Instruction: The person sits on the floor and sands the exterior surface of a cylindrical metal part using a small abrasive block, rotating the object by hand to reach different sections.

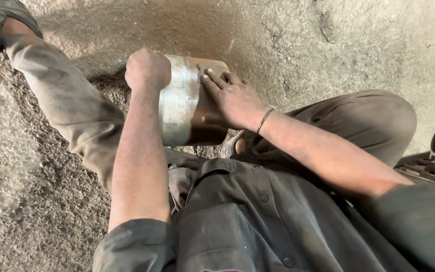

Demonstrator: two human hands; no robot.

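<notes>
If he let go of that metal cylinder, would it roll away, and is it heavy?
The cylinder looks like thick rusty metal, so probably heavy and stiff. Lying on its curved side, it might roll, though the gritty sand would likely slow it. The right hand steadies it.

Metal cylinder on gritty floor

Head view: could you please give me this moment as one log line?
left hand: fisted on metal cylinder | right hand: flat on cylinder | floor: gritty
</notes>
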